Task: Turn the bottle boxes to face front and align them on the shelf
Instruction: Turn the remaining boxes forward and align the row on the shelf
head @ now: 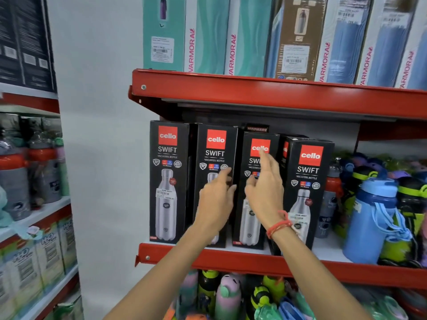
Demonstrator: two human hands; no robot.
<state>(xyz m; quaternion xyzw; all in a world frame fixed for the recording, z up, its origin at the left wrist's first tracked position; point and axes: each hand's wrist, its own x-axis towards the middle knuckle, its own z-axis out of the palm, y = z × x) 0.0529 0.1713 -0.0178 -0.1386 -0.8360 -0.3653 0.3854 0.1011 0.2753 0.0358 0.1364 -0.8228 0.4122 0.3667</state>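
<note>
Several black Cello Swift bottle boxes stand upright with fronts showing on the red-edged shelf (231, 257). The leftmost box (167, 181) stands alone. My left hand (216, 202) is spread in front of the second box (216, 148), fingers apart, near its right edge. My right hand (265, 192), a red thread on its wrist, reaches over the third box (258, 144) with fingers open, index tip at the logo. The rightmost box (308, 172) sits slightly forward and turned, with another box partly hidden behind it.
Loose blue, green and purple bottles (369, 215) crowd the shelf to the right. Tall teal and blue boxes (208, 33) fill the shelf above. Colourful children's bottles (231, 296) lie below. A second shelving unit (34, 204) stands at left.
</note>
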